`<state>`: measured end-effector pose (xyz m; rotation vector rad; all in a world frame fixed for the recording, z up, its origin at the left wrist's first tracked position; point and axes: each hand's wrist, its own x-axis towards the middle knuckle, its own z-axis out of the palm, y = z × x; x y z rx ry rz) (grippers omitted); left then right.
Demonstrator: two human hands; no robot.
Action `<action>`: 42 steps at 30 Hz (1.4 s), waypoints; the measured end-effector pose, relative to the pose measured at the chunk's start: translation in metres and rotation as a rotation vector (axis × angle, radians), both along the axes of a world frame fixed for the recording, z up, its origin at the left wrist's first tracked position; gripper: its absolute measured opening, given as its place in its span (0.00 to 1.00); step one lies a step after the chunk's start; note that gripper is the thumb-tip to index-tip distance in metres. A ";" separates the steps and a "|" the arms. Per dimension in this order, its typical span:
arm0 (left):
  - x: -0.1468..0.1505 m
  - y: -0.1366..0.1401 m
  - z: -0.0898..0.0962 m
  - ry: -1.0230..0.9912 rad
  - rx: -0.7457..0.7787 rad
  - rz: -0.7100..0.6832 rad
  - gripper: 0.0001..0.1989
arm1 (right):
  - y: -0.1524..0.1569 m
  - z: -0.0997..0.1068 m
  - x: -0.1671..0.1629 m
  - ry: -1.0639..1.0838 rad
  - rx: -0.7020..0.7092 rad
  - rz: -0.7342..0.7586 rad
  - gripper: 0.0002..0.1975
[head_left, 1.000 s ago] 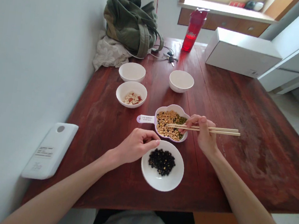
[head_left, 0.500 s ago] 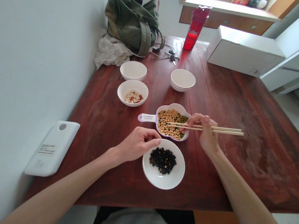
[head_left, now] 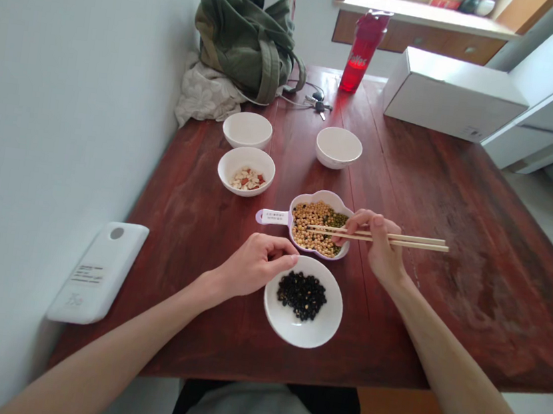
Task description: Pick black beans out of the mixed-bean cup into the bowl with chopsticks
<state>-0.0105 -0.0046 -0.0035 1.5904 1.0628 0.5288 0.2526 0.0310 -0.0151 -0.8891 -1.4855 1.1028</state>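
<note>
Wooden chopsticks (head_left: 413,241) lie in my right hand (head_left: 377,243), which is closed round them. Their tips touch the soybeans (head_left: 315,239) in a flower-shaped dish (head_left: 275,217) with a purple rim and a labelled handle. Green mung beans (head_left: 338,222) fill the dish's right side, and a few dark beans show among the soybeans. Closer to me stands a white bowl (head_left: 291,333) holding a heap of black beans (head_left: 302,295). With thumb and fingers my left hand (head_left: 262,266) pinches this bowl's upper left rim.
Beyond the dish are a bowl of pale and reddish pieces (head_left: 245,171) and two more white bowls (head_left: 247,129) (head_left: 338,147). At the back stand a green bag (head_left: 246,42), keys (head_left: 319,105), a red bottle (head_left: 359,56) and a white box (head_left: 451,97). A white power bank (head_left: 97,272) lies by the wall.
Almost nothing differs. The chopsticks have shifted very slightly to the left; both hands, the bowls and the beans look the same.
</note>
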 end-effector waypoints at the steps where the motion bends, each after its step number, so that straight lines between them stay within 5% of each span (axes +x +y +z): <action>1: 0.000 0.000 0.000 0.000 -0.001 0.002 0.16 | 0.000 0.000 0.000 0.000 -0.001 0.000 0.25; 42: 0.000 0.000 0.002 -0.011 0.010 -0.001 0.16 | -0.002 0.002 0.000 -0.014 -0.062 0.012 0.27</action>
